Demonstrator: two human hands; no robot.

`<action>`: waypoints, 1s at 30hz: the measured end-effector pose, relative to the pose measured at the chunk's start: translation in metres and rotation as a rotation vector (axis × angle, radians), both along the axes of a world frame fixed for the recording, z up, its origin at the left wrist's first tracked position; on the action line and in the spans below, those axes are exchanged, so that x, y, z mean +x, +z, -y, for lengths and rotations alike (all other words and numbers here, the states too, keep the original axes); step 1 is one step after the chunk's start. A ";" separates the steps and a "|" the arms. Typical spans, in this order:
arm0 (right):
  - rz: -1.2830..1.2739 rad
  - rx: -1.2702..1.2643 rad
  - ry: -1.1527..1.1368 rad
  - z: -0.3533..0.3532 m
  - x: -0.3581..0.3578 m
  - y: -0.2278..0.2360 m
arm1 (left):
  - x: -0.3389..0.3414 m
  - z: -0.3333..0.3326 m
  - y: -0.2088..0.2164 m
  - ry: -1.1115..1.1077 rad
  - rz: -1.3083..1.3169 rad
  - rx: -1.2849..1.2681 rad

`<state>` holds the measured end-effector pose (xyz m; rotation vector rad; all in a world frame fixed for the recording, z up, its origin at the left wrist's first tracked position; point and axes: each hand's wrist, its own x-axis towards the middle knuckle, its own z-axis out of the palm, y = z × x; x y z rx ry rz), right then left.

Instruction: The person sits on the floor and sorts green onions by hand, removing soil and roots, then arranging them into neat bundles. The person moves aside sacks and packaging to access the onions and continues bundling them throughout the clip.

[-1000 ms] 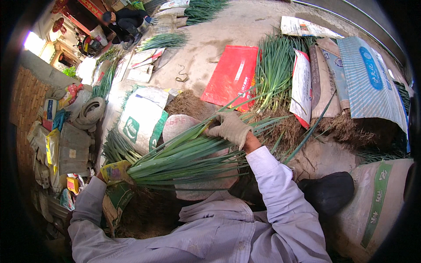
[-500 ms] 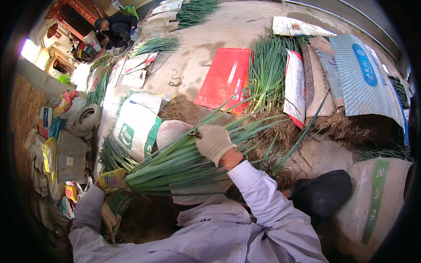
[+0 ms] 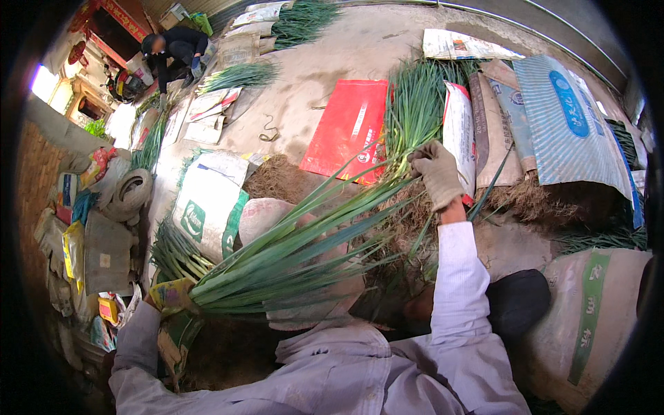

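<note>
A bunch of long green onions (image 3: 277, 266) slants across in front of me, leaf tips fanned to the upper right. My left hand (image 3: 169, 294) holds its lower end at the left; a yellow printed covering hides most of its fingers. My right hand (image 3: 439, 176), in a beige knitted glove, is closed on long leaf ends with its arm stretched forward. Just beyond it, another heap of green onions (image 3: 418, 104) lies on the floor, roots toward me. A white sack with a green band (image 3: 207, 200) covers more onions on the left.
A red sack (image 3: 349, 128) lies flat ahead. Blue striped sacking (image 3: 570, 117) and a white-red sack (image 3: 458, 131) cover onion bundles at right. A stuffed sack (image 3: 591, 311) stands near right. Folded sacks (image 3: 107, 252) pile at left. A person in dark clothes (image 3: 176, 52) crouches far left.
My right hand has moved up and to the right along the leaves, out to their tips. The bunch is spread wider; my left hand has stayed nearly still. The far person's arm reaches lower.
</note>
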<state>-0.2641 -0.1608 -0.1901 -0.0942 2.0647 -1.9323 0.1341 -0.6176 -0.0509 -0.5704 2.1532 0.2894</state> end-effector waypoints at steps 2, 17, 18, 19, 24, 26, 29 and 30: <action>-0.158 0.107 0.099 0.002 -0.015 0.003 | -0.004 -0.003 0.001 -0.043 -0.002 0.057; -0.635 0.936 0.398 0.037 -0.037 0.000 | 0.011 0.017 -0.007 0.009 -0.140 0.283; -0.641 0.944 0.391 0.035 -0.035 -0.003 | 0.010 0.016 -0.007 -0.034 -0.121 0.247; -0.640 0.967 0.363 0.033 -0.032 -0.007 | 0.009 0.014 -0.006 -0.079 -0.101 0.212; -0.569 1.149 0.366 0.018 -0.033 -0.020 | 0.001 0.009 -0.001 -0.120 0.059 0.070; -0.478 1.057 0.191 0.003 -0.041 -0.019 | 0.002 0.009 -0.002 -0.079 -0.002 0.120; -0.457 0.905 0.038 -0.010 -0.047 -0.015 | 0.005 0.009 -0.005 -0.054 -0.067 0.120; -0.492 0.846 0.018 -0.013 -0.049 -0.012 | 0.005 0.009 -0.005 -0.070 -0.053 0.083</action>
